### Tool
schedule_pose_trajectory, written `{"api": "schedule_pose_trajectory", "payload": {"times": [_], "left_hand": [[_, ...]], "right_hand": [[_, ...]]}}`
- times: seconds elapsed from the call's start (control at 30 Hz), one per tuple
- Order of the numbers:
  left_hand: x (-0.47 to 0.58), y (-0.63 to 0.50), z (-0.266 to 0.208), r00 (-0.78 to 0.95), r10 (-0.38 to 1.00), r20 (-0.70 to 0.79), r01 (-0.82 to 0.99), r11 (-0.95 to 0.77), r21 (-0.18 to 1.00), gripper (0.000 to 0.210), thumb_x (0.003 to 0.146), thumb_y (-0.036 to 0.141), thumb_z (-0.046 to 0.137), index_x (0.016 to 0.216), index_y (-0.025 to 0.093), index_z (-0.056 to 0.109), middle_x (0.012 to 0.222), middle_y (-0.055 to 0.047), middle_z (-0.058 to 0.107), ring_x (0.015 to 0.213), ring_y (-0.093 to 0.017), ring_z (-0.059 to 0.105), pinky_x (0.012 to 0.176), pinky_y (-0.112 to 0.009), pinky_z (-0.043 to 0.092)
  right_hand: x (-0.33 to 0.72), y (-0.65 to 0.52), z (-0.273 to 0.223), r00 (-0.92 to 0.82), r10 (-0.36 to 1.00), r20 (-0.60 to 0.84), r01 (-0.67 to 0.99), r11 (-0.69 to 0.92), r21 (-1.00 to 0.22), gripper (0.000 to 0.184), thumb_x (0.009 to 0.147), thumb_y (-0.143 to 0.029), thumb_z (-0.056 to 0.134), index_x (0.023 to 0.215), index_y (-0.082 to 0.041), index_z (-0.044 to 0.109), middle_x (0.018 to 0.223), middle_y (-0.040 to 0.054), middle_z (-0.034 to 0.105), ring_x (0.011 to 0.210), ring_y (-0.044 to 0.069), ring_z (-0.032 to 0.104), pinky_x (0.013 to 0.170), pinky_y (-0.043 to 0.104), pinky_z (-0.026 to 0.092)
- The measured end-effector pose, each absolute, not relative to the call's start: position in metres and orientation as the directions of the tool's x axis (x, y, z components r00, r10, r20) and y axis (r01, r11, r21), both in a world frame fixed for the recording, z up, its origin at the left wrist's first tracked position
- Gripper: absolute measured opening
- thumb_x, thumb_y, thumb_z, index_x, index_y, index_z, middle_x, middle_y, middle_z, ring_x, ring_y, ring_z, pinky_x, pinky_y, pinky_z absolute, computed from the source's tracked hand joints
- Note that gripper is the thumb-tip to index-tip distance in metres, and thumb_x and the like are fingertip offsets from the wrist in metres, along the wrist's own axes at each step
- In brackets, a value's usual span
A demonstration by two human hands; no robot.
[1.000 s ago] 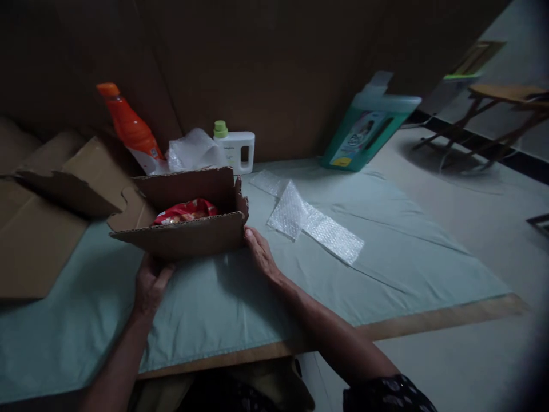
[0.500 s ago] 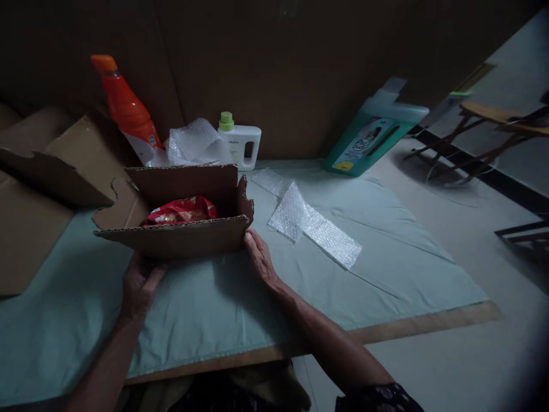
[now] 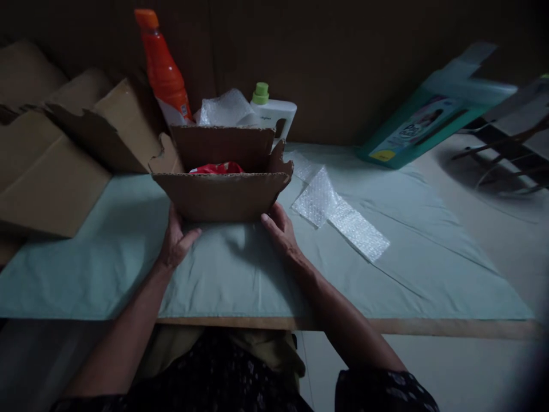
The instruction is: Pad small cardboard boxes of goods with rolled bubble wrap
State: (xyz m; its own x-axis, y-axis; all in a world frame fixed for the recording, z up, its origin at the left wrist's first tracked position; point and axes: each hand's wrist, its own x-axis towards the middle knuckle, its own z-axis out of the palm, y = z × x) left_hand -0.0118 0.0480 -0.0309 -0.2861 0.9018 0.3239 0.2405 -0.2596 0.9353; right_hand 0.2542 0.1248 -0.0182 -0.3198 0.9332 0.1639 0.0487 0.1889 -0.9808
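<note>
Far left, and well out to the left of the left grip, there's a cluster of brown cardboard boxes with ragged, open flaps (image 3: 47, 177), looming over the surface draped in pale green cloth (image 3: 253, 292). Next, upright but leaning in view, a bright orange plastic bottle with an orange cap (image 3: 166, 71), straight beyond the left grip.

And here's that left grip (image 3: 175, 245) itself, holding the near left lower corner of an open brown cardboard box (image 3: 221, 195), thumb out along the front, fingers partly hidden by the box. So the box sits right between the two grips, a shiny red packet (image 3: 218, 167) peeking up inside! Behind it, beyond both grips, crumpled clear bubble wrap (image 3: 225, 107), then a white plastic bottle with a lime-green cap (image 3: 274, 114), half tucked behind the box.

Over to the right grip (image 3: 282, 232), holding the lower right corner, thumb against the front. Just right of it lie flat strips of clear bubble wrap (image 3: 358, 226). Farther right and beyond that grip, a big teal plastic jug with a picture label (image 3: 429, 123), tilted in view.
</note>
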Motion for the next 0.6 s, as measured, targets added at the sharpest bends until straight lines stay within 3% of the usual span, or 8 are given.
{"api": "schedule_pose_trajectory", "payload": {"times": [0.1,0.23,0.37,0.5,0.6], "left_hand": [[-0.016,0.050,-0.030,-0.299,0.909,0.290,0.262,-0.214,0.941,0.074,0.078,0.031,0.069,0.147,0.019,0.046,0.152,-0.014,0.051,0.148,-0.033,0.043,0.128,-0.050,0.026],[-0.023,0.048,-0.022,-0.406,0.879,0.252,0.426,-0.063,0.903,0.040,0.086,0.034,0.060,0.122,0.017,0.064,0.114,-0.008,0.071,0.117,-0.027,0.064,0.109,-0.043,0.047],[-0.023,0.060,-0.012,-0.446,0.854,0.268,0.570,0.040,0.820,0.025,0.085,0.031,0.060,0.104,0.016,0.067,0.087,-0.003,0.069,0.088,-0.022,0.067,0.086,-0.035,0.054],[-0.019,0.090,-0.013,-0.425,0.854,0.300,0.618,0.031,0.786,0.028,0.087,0.023,0.055,0.112,0.014,0.065,0.091,-0.004,0.071,0.089,-0.021,0.068,0.087,-0.034,0.054],[-0.018,0.107,-0.022,-0.375,0.859,0.347,0.665,-0.012,0.747,0.041,0.092,0.021,0.051,0.131,0.009,0.057,0.107,-0.010,0.074,0.104,-0.024,0.069,0.096,-0.039,0.054]], "right_hand": [[0.255,0.128,-0.027,-0.320,0.933,0.165,0.006,0.176,-0.984,0.078,0.086,-0.070,0.066,0.146,-0.023,0.050,0.139,0.0133,0.065,0.122,0.028,0.064,0.104,0.045,0.053],[0.261,0.129,-0.035,-0.265,0.958,0.110,0.080,0.136,-0.987,0.064,0.087,-0.066,0.065,0.134,-0.023,0.058,0.119,0.0125,0.073,0.102,0.027,0.070,0.092,0.046,0.057],[0.266,0.134,-0.035,-0.295,0.944,0.148,0.093,0.183,-0.979,0.072,0.084,-0.069,0.067,0.137,-0.021,0.057,0.119,0.0131,0.073,0.108,0.029,0.069,0.096,0.049,0.056],[0.267,0.145,-0.030,-0.365,0.903,0.228,0.071,0.271,-0.960,0.079,0.084,-0.069,0.065,0.145,-0.022,0.049,0.145,0.0128,0.061,0.134,0.030,0.058,0.114,0.049,0.047],[0.271,0.150,-0.031,-0.401,0.892,0.208,0.106,0.271,-0.957,0.078,0.087,-0.063,0.060,0.150,-0.020,0.041,0.150,0.0143,0.058,0.136,0.028,0.057,0.114,0.048,0.048]]}}
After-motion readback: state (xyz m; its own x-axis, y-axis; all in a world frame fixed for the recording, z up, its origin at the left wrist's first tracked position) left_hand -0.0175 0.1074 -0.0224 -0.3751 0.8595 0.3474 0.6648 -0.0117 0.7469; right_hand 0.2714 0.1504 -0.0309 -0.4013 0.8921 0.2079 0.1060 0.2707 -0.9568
